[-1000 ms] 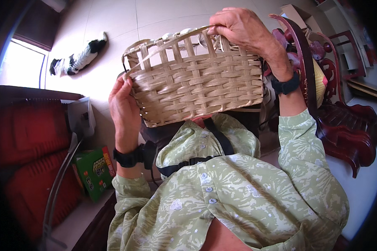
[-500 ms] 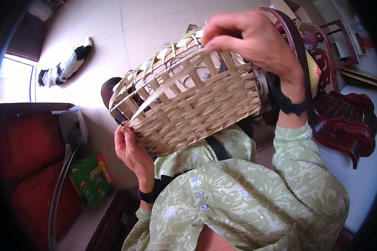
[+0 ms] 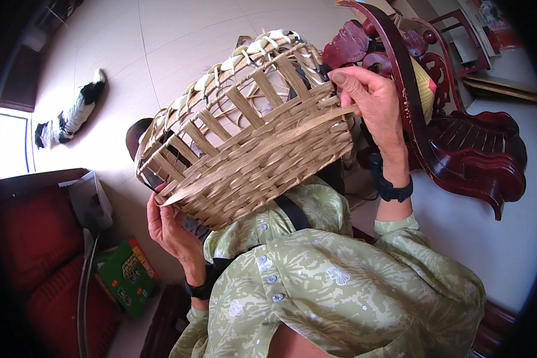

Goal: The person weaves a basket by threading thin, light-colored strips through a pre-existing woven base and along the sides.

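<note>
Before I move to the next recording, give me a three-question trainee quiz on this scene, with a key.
1. Which hand is nearer the carved wooden chair: left hand or right hand?
2. True or false: on the woven basket, bare uprights show beyond the tightly woven part.
3. Fill in: the furry animal lying on the floor is black and ____.

Key: 1. right hand; 2. true; 3. white.
</note>
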Tool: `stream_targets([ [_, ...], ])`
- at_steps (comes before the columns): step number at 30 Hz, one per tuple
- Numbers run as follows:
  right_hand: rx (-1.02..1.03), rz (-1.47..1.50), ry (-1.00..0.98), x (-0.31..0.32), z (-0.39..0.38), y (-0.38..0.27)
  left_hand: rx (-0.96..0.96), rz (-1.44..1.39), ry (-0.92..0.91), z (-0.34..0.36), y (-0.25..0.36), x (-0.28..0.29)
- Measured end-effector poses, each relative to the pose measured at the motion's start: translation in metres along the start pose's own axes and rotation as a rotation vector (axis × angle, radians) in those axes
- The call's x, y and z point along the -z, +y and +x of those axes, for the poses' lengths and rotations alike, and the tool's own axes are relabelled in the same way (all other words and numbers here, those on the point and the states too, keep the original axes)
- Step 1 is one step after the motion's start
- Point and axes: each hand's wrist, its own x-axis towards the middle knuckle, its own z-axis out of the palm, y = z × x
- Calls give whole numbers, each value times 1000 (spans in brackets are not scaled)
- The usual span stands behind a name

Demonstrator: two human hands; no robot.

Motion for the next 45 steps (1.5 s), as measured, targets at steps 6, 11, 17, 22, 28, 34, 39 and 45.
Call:
stream_targets([
  [6, 76, 33, -16, -6, 1, 10, -9, 12, 41, -5, 5, -8],
  [11, 130, -28, 11, -9, -3, 12, -22, 53, 33, 0, 3, -2],
  [17, 119, 29, -25, -12, -1, 14, -32, 44, 68, -2, -3, -1],
  [22, 67, 6, -11, -5, -5, 17, -167, 129, 81, -3, -3, -3],
  [28, 24, -290, 86, 11, -18, -19, -241, 73, 53, -4, -5, -4],
  [34, 524, -256, -88, -68, -52, -75, -150, -25, -14, -5, -8, 1],
  [39, 799, -445, -323, -154, -51, -72, -175, -44, -109, -10, -11, 0],
  [45, 686, -667, -343, -175, -55, -74, -176, -77, -90, -8, -12, -5],
])
